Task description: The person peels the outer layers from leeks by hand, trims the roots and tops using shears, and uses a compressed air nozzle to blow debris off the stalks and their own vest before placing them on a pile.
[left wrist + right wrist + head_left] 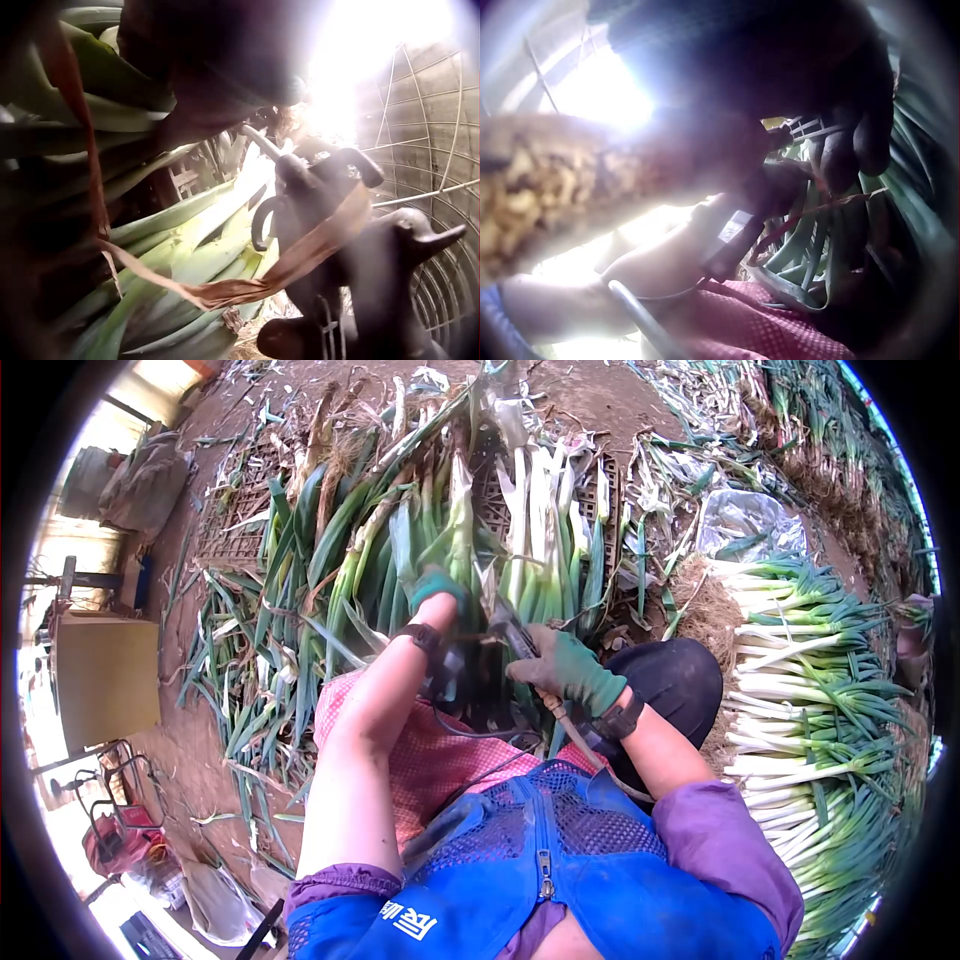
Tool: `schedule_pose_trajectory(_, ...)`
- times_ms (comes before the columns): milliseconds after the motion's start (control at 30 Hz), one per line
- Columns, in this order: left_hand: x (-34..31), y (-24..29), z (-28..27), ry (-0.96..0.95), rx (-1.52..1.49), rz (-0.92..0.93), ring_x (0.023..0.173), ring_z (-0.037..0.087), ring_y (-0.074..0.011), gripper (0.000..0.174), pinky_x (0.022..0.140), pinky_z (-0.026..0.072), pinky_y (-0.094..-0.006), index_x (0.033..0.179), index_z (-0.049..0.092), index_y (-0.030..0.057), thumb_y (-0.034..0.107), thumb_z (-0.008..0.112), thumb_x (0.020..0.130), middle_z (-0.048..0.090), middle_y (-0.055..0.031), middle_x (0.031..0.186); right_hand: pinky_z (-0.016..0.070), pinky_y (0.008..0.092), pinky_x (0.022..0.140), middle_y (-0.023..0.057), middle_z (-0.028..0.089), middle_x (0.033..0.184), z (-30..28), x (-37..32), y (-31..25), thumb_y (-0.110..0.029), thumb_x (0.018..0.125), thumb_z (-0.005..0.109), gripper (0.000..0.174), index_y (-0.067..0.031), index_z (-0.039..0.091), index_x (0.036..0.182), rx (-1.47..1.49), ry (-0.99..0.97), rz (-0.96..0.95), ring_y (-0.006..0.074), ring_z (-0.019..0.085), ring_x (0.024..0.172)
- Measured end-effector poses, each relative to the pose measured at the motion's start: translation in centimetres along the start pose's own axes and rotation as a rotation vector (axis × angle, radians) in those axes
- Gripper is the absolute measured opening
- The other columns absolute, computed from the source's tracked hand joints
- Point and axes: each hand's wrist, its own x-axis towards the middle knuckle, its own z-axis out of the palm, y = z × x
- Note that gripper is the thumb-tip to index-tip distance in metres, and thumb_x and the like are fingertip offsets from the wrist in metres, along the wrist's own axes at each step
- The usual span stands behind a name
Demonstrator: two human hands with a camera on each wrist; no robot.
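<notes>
In the head view my left hand [438, 592], in a green glove, grips a long green onion [460, 525] among the untrimmed stalks in front of me. Its dark glove [210, 71] fills the top of the left wrist view, with green leaves running under it. My right hand [572, 668], also gloved, holds an air blow gun [512, 632] with its nozzle pointing toward the onions. A hose [572, 728] trails from the gun toward my lap. A dried leaf strip [225, 291] crosses in front of the black gun in the left wrist view.
Clean white-stemmed green onions [790, 690] lie piled on my right. Leaf scraps [250, 690] cover the ground at left. A clear plastic bag [745, 520] lies at the back right, and a yellowish box [105, 680] stands at far left.
</notes>
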Motion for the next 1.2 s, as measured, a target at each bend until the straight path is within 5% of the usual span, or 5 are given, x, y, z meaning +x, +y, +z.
schedule_pose_trajectory(133,4.3,-1.6,2.7,-0.209,-0.337,0.335,0.095,0.070,-0.0261,0.029,0.080,0.0549,-0.0409,0.102,0.072,0.0103,0.029,0.073,0.081,0.073,-0.0093,0.104,0.0521,0.0425,0.081,0.0226,0.068,0.093,-0.9,-1.6,0.1,-0.039,0.074,0.072,0.055,-0.0002,0.060,0.111,0.117,0.055,-0.039,0.0385,0.066,0.089)
schedule_pose_trajectory(267,-3.8,0.8,-6.3,0.335,0.351,1.636,0.080,0.063,-0.0208,0.007,0.083,0.0513,-0.0352,0.080,0.064,0.0141,0.010,0.068,0.078,0.063,-0.0007,0.081,0.0513,0.0402,0.076,0.0183,0.064,0.086,-2.3,-4.9,-1.6,-0.032,0.075,0.072,0.054,0.0004,0.058,0.116,0.186,0.139,-0.173,0.0323,0.063,0.080)
schedule_pose_trajectory(367,-3.3,0.5,-5.1,0.034,0.393,1.443,0.080,0.062,-0.0271,0.008,0.086,0.0515,-0.0390,0.079,0.062,0.0135,0.012,0.070,0.078,0.061,-0.0035,0.081,0.0494,0.0356,0.070,0.0113,0.060,0.081,-3.4,-5.3,-1.2,-0.028,0.077,0.072,0.050,-0.0001,0.059,0.115,0.203,0.089,-0.151,0.0220,0.059,0.073)
schedule_pose_trajectory(967,-3.9,-2.8,-5.5,-0.051,-0.187,1.001,0.088,0.065,-0.0369,0.020,0.091,0.0522,-0.0388,0.098,0.070,0.0084,0.000,0.065,0.081,0.067,-0.0139,0.098,0.0516,0.0326,0.067,0.0066,0.063,0.075,-10.6,13.7,-6.2,-0.041,0.074,0.068,0.050,-0.0047,0.065,0.107,-0.046,0.146,-0.092,0.0202,0.064,0.069)
schedule_pose_trajectory(1200,0.3,-5.3,-5.2,0.099,0.151,1.046,0.076,0.060,-0.0354,0.013,0.075,0.0518,-0.0408,0.083,0.064,0.0115,0.005,0.069,0.072,0.063,-0.0113,0.079,0.0494,0.0359,0.068,0.0111,0.062,0.078,-4.2,2.0,-4.0,-0.039,0.076,0.072,0.047,-0.0026,0.061,0.102,-0.081,0.072,-0.300,0.0237,0.062,0.072)
